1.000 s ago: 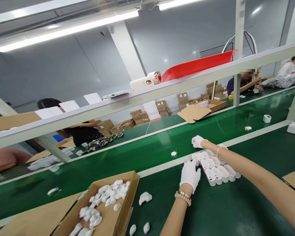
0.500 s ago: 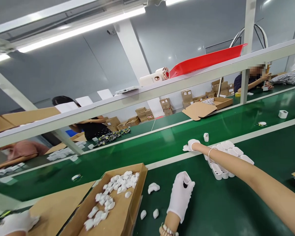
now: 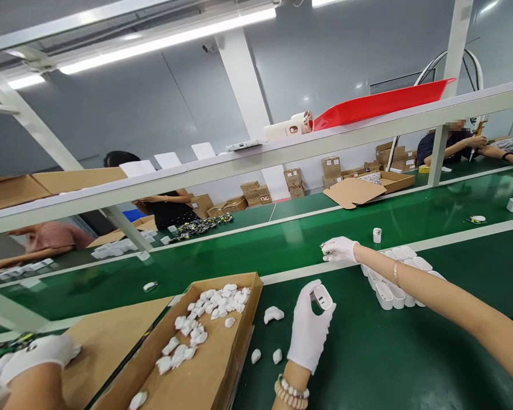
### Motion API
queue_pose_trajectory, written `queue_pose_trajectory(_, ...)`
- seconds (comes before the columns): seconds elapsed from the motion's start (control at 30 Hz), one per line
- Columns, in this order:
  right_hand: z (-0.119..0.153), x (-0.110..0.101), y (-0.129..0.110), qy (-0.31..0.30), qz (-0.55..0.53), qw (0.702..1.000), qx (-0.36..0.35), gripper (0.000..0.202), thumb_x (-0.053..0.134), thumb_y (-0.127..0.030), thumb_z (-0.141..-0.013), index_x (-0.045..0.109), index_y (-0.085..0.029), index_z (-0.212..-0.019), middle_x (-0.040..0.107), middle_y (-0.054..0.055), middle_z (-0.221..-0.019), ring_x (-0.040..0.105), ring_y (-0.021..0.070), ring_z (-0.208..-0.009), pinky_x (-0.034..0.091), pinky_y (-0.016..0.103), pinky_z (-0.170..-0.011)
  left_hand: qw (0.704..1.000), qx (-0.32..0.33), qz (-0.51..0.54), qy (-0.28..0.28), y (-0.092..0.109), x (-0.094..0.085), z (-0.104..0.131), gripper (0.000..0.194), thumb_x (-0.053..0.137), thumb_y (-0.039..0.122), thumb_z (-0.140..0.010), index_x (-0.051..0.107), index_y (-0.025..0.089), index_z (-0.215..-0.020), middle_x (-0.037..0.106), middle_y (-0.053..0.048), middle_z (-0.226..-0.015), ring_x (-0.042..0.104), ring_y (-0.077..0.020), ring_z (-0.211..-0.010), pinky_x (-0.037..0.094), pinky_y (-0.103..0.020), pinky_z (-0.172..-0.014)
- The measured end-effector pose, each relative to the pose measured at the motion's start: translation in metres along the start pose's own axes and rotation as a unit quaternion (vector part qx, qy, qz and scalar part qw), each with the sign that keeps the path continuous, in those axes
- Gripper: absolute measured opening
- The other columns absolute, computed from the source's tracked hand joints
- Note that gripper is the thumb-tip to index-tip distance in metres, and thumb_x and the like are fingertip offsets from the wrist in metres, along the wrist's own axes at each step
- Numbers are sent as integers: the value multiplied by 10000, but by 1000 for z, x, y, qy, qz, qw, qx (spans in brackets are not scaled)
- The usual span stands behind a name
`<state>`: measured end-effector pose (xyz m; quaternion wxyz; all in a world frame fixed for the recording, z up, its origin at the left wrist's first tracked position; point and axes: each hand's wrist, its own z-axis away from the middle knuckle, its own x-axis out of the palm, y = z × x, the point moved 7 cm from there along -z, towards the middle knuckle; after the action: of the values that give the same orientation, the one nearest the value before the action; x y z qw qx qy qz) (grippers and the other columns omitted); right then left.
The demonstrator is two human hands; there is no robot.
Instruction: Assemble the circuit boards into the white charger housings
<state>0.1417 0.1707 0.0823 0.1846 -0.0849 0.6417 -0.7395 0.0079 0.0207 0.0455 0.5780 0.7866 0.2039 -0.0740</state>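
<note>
My left hand (image 3: 310, 324), in a white glove with beaded bracelets at the wrist, grips a white plastic housing (image 3: 324, 297) between thumb and fingers. Slots show in the housing's upturned end. Over the green belt, my gloved right hand (image 3: 341, 250) stretches out with its fingers together. A small dark and pale piece shows at its fingertips, too small to name. Beneath the right forearm stand rows of white housings (image 3: 385, 295), partly hidden by the arm. Another single housing (image 3: 377, 234) stands upright on the belt.
Left of my left hand is a cardboard tray (image 3: 222, 373) of small white pieces, a few lying beside it. A co-worker's gloved hand (image 3: 43, 361) is at the lower left. A shelf rail (image 3: 222, 171) crosses above the belt (image 3: 239, 250). Other people sit beyond.
My left hand has turned so that the slotted end of the housing shows. My right hand stays over the belt, its wrist turned. The co-worker's hand has come further into view.
</note>
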Motion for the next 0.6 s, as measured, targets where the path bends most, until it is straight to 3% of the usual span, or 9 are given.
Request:
queue_pose_trajectory(0.07,20,1,1,-41,-17,999,-22,347,700,-300,-870,624,-112,-1151,645,94,-1094,639,176,-920,551,338,-796,1000,22,16,1,8,-5,1,494,658,188,-783,545,260,-1258,576,-66,-1302,531,-251,-1217,375,-439,-1077)
queue_pose_trajectory(0.13,47,1,0,-70,-30,996,-49,556,827,-263,-700,631,-110,-1198,643,105,-1123,630,187,-968,527,318,-832,997,18,71,-24,15,-8,2,520,679,216,-793,548,286,-1291,518,-57,-1379,507,-248,-1254,393,-400,-1064)
queue_pose_trajectory(0.2,79,1,-3,-92,-31,992,-79,732,871,-268,-596,615,-141,-1269,638,95,-1150,612,219,-1051,509,338,-891,986,-13,149,-70,19,-7,5,479,649,336,-866,539,277,-1328,568,-69,-1303,571,-218,-1134,447,-350,-984)
queue_pose_trajectory(0.3,125,6,-21,-117,78,968,-208,637,767,-295,-751,570,-220,-1352,601,83,-1227,587,223,-1111,485,400,-967,956,-40,266,-121,24,-5,9,491,495,530,-946,552,198,-1303,661,-50,-893,583,-140,-723,493,-281,-721)
queue_pose_trajectory(0.4,158,11,-37,-98,195,919,-329,548,719,-303,-821,557,-213,-1337,598,93,-1234,591,214,-1050,498,416,-943,931,-45,338,-129,24,-6,12,525,516,601,-910,580,169,-1203,627,-19,-742,503,-102,-555,412,-224,-517)
queue_pose_trajectory(0.6,175,23,-43,-86,259,894,-356,419,763,-227,-793,566,-164,-1157,642,63,-1038,571,142,-783,527,297,-721,932,-26,321,-168,29,-4,17,549,581,613,-867,590,168,-1188,662,-34,-767,510,-90,-557,424,-206,-528)
